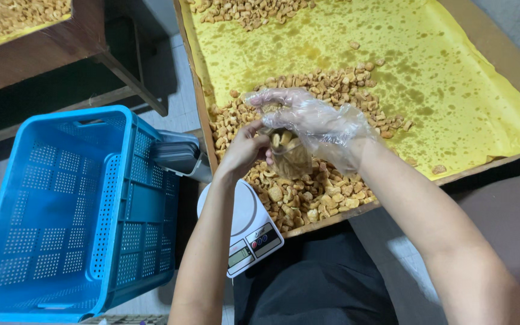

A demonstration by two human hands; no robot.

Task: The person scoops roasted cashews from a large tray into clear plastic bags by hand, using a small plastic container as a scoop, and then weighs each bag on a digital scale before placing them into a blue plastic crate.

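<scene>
Left hand (243, 150) pinches bag (290, 157) mouth open | gloved right hand (308, 120) cupped, dropping snacks (308, 198) in | scale (245, 225) at 7 o'clock | crate (73, 210) at 9.

Light is bright and even over the yellow paper (452, 90) in my tray; no hard glare there. The thin plastic glove on my right hand (314, 123) shows small whitish highlights along its creases. The white scale (245, 225) below my left hand (242, 150) is lit softly. Upper left corner and the floor under the wooden frame fall into deep shadow. Focus is sharp centrally. Straight edges bow slightly toward the borders.
</scene>
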